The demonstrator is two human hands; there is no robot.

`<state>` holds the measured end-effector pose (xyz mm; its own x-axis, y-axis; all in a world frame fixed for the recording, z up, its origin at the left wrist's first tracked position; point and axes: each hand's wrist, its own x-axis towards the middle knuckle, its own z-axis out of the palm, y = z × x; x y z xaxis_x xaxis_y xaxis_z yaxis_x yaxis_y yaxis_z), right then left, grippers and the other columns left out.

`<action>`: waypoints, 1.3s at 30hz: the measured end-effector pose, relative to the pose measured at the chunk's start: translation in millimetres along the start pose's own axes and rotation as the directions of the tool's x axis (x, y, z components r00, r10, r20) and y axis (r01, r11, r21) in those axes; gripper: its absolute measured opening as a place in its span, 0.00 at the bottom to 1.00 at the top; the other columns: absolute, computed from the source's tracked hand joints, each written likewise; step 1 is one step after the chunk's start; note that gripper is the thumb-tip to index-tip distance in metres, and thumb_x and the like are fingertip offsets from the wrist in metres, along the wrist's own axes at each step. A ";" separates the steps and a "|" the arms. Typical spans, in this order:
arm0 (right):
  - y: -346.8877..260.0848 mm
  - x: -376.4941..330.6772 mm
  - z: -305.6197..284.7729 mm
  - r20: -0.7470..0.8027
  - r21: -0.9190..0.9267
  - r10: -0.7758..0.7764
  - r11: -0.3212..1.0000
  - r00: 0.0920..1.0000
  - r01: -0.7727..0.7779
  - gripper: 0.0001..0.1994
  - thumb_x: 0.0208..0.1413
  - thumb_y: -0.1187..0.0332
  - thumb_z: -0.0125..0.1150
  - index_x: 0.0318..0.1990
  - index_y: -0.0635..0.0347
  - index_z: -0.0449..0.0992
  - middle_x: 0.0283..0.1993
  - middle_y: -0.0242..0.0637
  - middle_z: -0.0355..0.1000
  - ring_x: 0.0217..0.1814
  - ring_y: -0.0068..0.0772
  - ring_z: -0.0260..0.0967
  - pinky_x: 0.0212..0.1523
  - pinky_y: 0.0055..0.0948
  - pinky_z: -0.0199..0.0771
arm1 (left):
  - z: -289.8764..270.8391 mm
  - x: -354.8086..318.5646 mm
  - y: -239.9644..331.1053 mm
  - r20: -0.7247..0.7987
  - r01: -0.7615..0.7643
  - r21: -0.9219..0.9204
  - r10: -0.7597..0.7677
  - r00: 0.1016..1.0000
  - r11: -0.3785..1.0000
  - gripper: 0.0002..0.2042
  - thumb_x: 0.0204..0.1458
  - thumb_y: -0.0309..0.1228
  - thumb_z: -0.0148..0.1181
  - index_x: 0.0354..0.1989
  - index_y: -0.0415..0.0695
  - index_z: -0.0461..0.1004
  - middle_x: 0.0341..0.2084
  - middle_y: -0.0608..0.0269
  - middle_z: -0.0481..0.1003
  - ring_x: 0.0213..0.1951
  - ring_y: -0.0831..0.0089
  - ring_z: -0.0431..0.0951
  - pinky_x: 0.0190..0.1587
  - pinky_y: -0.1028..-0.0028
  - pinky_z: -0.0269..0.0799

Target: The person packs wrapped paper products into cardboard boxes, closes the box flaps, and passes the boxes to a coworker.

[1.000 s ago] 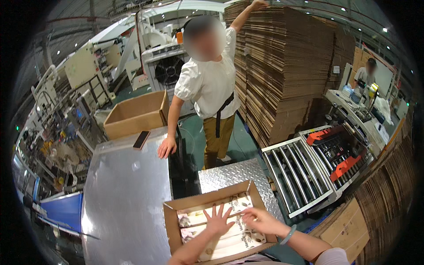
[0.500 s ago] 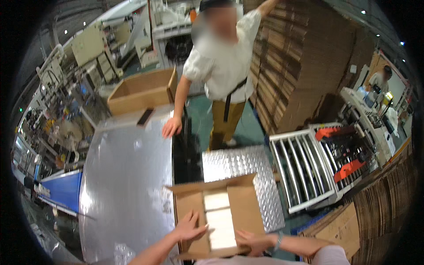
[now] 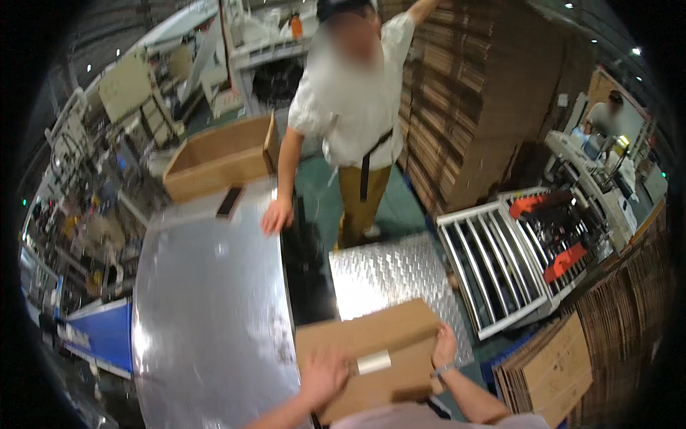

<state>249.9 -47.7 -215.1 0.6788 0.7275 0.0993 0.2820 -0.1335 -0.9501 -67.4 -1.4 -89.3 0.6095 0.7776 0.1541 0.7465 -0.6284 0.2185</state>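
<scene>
In front of me stands a cardboard box point(image 3: 407, 372) with its side flaps and far flap folded inward. Through the gap in the middle, a strip of its white contents point(image 3: 374, 362) shows. My left hand point(image 3: 325, 373) lies on the left part of the flaps, its fingers outstretched though somewhat blurred. At the right edge, my right hand point(image 3: 444, 348) has its fingers bent around the far corner of the flap. The near flap is partly hidden by my body.
Left of the box runs a metal table point(image 3: 214, 300) carrying a dark phone-like slab point(image 3: 230, 201) and a wooden bin point(image 3: 221, 161). A co-worker point(image 3: 357, 121) rests a hand on it. A tread plate point(image 3: 386, 275), roller conveyor point(image 3: 493, 268) and stacked cardboard point(image 3: 457, 107) lie beyond.
The box's far flap has come down over the contents, leaving only a small white strip showing. My right hand has moved up from the near right side to the far right corner.
</scene>
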 end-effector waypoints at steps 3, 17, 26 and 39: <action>-72.1 -3.5 -6.1 0.094 -0.411 0.120 0.909 0.988 -0.071 0.17 0.59 0.59 0.45 0.37 0.66 0.73 0.29 0.56 0.72 0.30 0.57 0.70 0.33 0.47 0.67 | 35.5 -51.0 0.4 0.101 0.159 -0.185 -0.143 0.985 0.970 0.21 0.56 0.37 0.46 0.58 0.45 0.63 0.57 0.57 0.64 0.61 0.55 0.58 0.63 0.47 0.44; -91.0 58.1 -10.5 0.311 -0.381 0.126 0.925 0.942 0.002 0.14 0.57 0.60 0.50 0.31 0.63 0.73 0.27 0.57 0.69 0.32 0.59 0.68 0.31 0.44 0.67 | 68.4 -20.3 11.6 -0.082 0.602 -0.123 -0.613 0.786 0.789 0.22 0.59 0.38 0.41 0.59 0.38 0.60 0.60 0.40 0.56 0.61 0.45 0.54 0.63 0.55 0.48; -81.0 268.9 -116.6 0.417 -0.279 -0.220 0.893 0.882 0.354 0.12 0.57 0.60 0.50 0.31 0.58 0.74 0.24 0.54 0.70 0.26 0.58 0.69 0.28 0.47 0.70 | 175.5 102.9 171.5 0.142 0.518 -0.850 -0.905 0.400 0.095 0.26 0.60 0.41 0.45 0.63 0.42 0.51 0.58 0.50 0.60 0.58 0.60 0.61 0.60 0.61 0.55; 30.9 556.8 -339.2 0.457 -0.749 -0.297 0.380 0.839 0.542 0.29 0.58 0.56 0.43 0.62 0.66 0.54 0.68 0.50 0.47 0.71 0.43 0.42 0.69 0.45 0.40 | 220.9 519.2 427.6 -0.022 0.258 -0.862 -0.539 0.842 0.437 0.34 0.57 0.33 0.47 0.63 0.27 0.37 0.63 0.35 0.43 0.66 0.51 0.44 0.66 0.65 0.37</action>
<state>866.5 125.0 -88.9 0.1761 0.9571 0.2302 0.9833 -0.1603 -0.0858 627.2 129.6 -128.7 0.1046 0.9940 0.0329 0.2534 -0.0587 0.9656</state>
